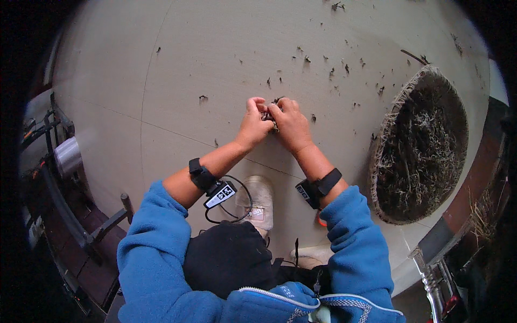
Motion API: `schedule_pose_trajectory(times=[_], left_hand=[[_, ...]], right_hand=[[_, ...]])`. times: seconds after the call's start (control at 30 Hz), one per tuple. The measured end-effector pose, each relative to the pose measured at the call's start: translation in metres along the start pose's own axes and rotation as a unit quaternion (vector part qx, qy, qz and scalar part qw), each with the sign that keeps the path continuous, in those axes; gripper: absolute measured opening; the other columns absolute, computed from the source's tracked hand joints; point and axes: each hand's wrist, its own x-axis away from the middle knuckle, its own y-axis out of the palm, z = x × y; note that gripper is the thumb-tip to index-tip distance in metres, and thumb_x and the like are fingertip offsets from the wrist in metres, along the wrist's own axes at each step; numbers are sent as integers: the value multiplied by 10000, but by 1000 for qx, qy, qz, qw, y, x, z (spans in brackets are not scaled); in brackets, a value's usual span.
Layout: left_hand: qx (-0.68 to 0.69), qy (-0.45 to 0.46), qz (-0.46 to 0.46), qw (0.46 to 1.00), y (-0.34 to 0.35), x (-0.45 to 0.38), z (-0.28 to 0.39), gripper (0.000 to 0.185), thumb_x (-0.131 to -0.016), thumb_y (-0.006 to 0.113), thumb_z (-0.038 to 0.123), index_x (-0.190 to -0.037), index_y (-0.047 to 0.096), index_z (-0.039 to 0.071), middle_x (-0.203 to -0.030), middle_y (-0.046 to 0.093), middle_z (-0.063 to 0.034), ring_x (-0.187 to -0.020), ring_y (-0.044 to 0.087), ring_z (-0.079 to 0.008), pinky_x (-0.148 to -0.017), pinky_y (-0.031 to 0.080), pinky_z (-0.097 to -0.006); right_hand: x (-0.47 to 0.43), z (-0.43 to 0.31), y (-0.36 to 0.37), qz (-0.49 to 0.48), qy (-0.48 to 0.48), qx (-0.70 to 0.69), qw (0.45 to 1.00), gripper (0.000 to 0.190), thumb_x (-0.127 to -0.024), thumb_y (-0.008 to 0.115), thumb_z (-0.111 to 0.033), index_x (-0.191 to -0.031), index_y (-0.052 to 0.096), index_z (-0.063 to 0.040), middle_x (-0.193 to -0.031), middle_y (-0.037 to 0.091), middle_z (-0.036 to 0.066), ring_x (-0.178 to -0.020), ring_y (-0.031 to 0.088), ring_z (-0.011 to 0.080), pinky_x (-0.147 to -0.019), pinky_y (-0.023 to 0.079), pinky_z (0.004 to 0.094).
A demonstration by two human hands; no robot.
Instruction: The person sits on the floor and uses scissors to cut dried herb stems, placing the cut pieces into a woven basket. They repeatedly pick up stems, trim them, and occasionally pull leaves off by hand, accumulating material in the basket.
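Observation:
Both my hands meet over the pale tiled floor, a little above the middle of the head view. A small clump of dark dried plant matter (268,117) lies between them. My left hand (255,123) holds it from the left, thumb and fingers curled around it. From the right, my right hand (290,123) has its fingers on the same clump, partly hiding it. On the right rests an oval woven basket (378,161) with a laced rim, filled with dark dried plant stems (424,149).
Dark plant scraps (307,59) are scattered over the floor (194,52). My light shoe (258,202) is just below my hands. At the left are a dark metal frame (109,224) and a shiny cylinder (68,156). A metal post (429,282) stands at lower right, near loose straw (482,218).

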Motion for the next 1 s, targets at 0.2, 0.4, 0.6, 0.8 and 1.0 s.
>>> schedule_pose_trajectory(times=[0.2, 0.4, 0.6, 0.8, 1.0], left_hand=[[-8, -1, -46, 999, -25, 5, 42, 455, -718, 524, -23, -1155, 410, 30, -1107, 472, -107, -867, 564, -172, -714, 483, -282], [26, 25, -55, 998, -34, -5, 63, 380, -687, 486, -16, -1065, 498, 11, -1069, 497, -98, -899, 562, -172, -740, 468, -279], [-450, 252, -28, 856, -12, -6, 43, 576, -687, 612, 71, -1235, 435, 83, -1234, 421, -153, -1122, 427, -304, -865, 436, -417], [-519, 208, -14, 829, 37, 16, 31, 925, -588, 809, 306, -1355, 318, 146, -1261, 369, -160, -1153, 372, -342, -889, 435, -441], [-553, 275, -91, 781, 69, 20, 29, 697, -617, 757, 149, -1238, 440, 147, -1178, 423, -124, -1073, 443, -323, -818, 470, -396]], right_hand=[[8, 4, -13, -29, 80, -91, 992, 236, -668, 587, -29, -881, 545, -122, -837, 512, 86, -837, 536, 306, -642, 468, 399], [44, 23, -108, 109, 78, -184, 974, 254, -618, 555, 61, -848, 547, -47, -809, 546, 120, -747, 557, 302, -671, 457, 328], [124, 57, -256, 151, 41, 22, 987, 250, -719, 585, -189, -893, 559, -12, -857, 549, 147, -845, 546, 317, -753, 448, 367], [202, 95, -309, 22, 221, 225, 949, 549, -678, 690, -168, -1172, 476, -57, -1165, 482, 145, -1108, 445, 331, -928, 389, 385], [257, 98, -317, 48, 253, 207, 944, 606, -688, 702, -166, -1235, 455, -85, -1259, 436, 126, -1172, 407, 321, -951, 386, 386]])
